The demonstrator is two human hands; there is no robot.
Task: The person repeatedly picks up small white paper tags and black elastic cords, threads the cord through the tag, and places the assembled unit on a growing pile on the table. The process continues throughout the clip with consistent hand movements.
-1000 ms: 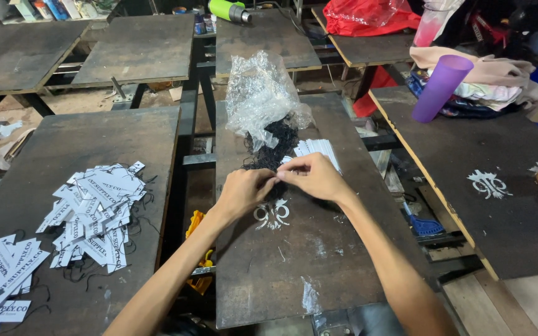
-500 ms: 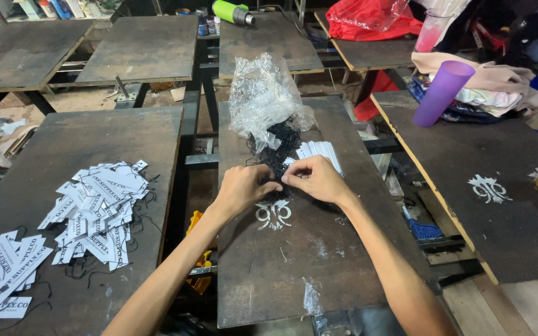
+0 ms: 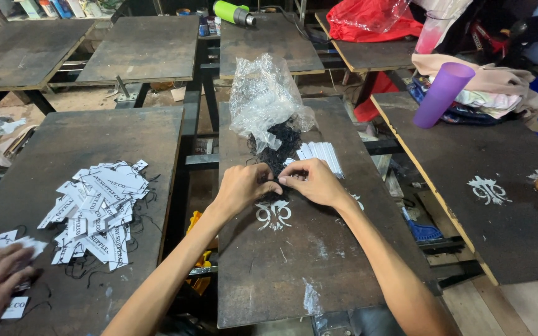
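head view | left hand (image 3: 242, 186) and right hand (image 3: 314, 182) pinch together on black strings (image 3: 276, 151) at board centre | crumpled clear plastic bag (image 3: 265, 99) at 12 o'clock | white tag stack (image 3: 322, 154) at 1 | printed white tag pile (image 3: 98, 208) at 9 | purple tube (image 3: 441, 94) at 2

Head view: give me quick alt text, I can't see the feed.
Both hands, left hand and right hand, pinch together at a pile of black strings beside a clear plastic bag on a dark board. White tags heap on the left board.
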